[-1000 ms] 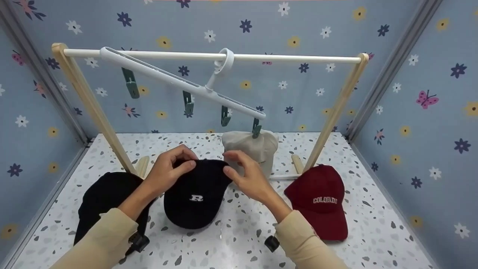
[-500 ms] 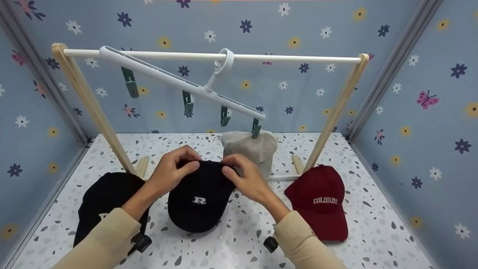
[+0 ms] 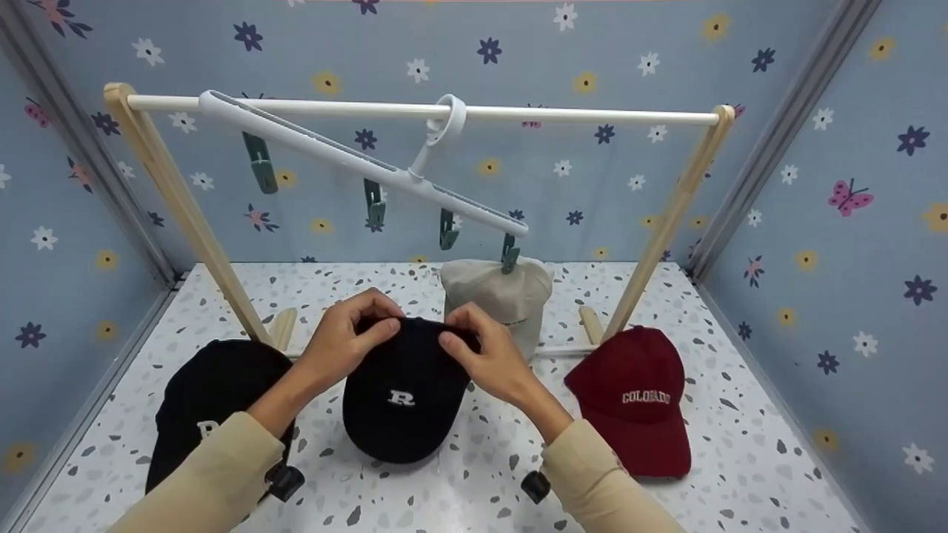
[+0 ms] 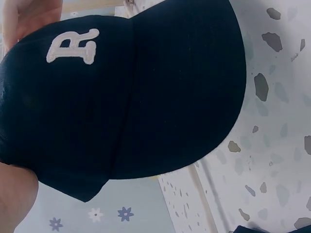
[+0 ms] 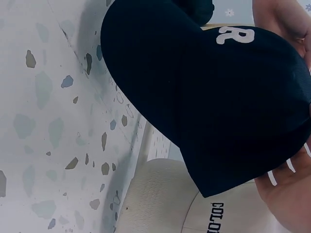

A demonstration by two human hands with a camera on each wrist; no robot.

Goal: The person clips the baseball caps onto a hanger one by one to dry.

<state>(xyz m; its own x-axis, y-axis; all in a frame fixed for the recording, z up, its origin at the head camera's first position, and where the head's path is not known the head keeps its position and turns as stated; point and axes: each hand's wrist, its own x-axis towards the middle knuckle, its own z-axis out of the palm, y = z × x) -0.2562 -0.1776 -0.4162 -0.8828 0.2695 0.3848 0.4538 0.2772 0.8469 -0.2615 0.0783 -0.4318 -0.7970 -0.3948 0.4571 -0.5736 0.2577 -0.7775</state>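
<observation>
- Head view, pose: two forearms in beige sleeves (image 3: 215, 474) slope inward from the near side; the left hand (image 3: 342, 339) pinches the dark R cap (image 3: 407, 422) at its upper left, thumb toward us, fingers behind.
- Head view, pose: the right hand (image 3: 492, 355) pinches the crown's upper right in like manner; the cap lies between the two, brim lowermost.
- Head view, room: speckled tabletop (image 3: 500, 444) stretches from the R cap to the red cap (image 3: 637, 429); opposite, another black cap (image 3: 200, 381) sits near, partly hidden by the left forearm.
- Head view, beyond: the beige cap (image 3: 492, 289) hangs from the tilted hanger's (image 3: 363, 166) lowest clip, near the right hand.
- Left wrist view: the brim's curved edge juts over tabletop; both hands are cropped, their fingertips unreadable here.
- Right wrist view: fingers pass behind the crown's edge; the beige cap appears beside its lower corner.
</observation>
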